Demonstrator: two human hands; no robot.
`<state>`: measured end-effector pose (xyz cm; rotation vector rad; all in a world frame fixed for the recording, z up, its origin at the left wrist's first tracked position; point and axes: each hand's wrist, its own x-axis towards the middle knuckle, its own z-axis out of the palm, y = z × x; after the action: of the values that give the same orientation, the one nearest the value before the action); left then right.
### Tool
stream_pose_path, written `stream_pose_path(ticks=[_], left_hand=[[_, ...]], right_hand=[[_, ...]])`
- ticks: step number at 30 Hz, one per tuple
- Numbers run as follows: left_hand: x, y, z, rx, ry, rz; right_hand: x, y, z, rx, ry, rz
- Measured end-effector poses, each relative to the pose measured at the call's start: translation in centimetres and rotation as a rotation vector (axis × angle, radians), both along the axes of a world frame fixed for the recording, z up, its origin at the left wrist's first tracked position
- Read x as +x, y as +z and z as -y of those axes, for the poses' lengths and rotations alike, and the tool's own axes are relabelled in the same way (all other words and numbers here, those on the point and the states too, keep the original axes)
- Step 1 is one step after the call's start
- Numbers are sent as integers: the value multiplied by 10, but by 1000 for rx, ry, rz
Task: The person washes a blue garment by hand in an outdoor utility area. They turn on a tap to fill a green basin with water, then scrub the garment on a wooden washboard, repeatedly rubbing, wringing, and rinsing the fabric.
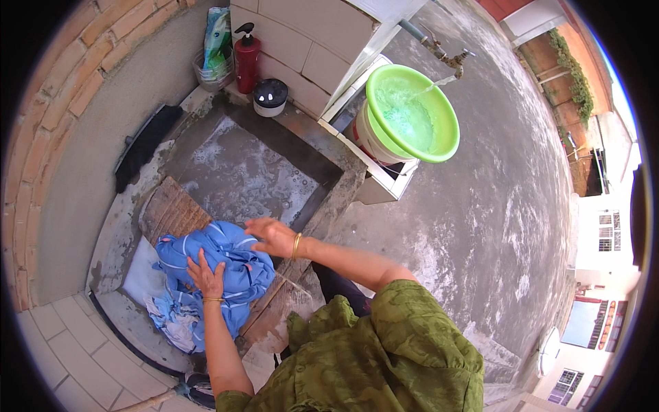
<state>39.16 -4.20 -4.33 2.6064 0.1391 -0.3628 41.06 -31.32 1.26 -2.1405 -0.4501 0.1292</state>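
Observation:
A bunched blue garment (237, 257) with white stripes lies over the lower part of a wooden board (175, 208). My left hand (207, 278) rests palm down on this cloth, fingers spread. Just above its upper right edge is my right hand (273, 237), its fingers apart and nothing in them; whether it touches the fabric I cannot tell. A crumpled pale blue and white cloth (177, 322) lies beside my left wrist. Something white, perhaps suds (141, 273), shows to the left of the garment.
A raised kerb (329, 216) borders the wet, sudsy trough floor (247, 165). Water runs from a tap (455, 64) into a green basin (378, 87) set on a bucket (368, 134). A red pump bottle (247, 62), a dark-lidded tub (270, 98) and a black brush head (146, 147) stand around the trough.

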Motion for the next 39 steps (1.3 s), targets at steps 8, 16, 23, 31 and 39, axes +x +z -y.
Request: stream_pose_path(ticks=[8, 16, 23, 31, 39], left_hand=[[0, -39, -13, 217, 16, 73], [18, -22, -17, 172, 61, -7], [32, 3, 19, 161, 47, 134], [68, 20, 73, 17, -14, 118], [52, 1, 88, -138, 33, 85]], right_hand=[[71, 178, 278, -382, -766, 552], [113, 288, 469, -903, -970, 810], [126, 304, 515, -922, -882, 308], [126, 293, 519, -885, -839, 488], [125, 303, 509, -1053, -780, 508]])
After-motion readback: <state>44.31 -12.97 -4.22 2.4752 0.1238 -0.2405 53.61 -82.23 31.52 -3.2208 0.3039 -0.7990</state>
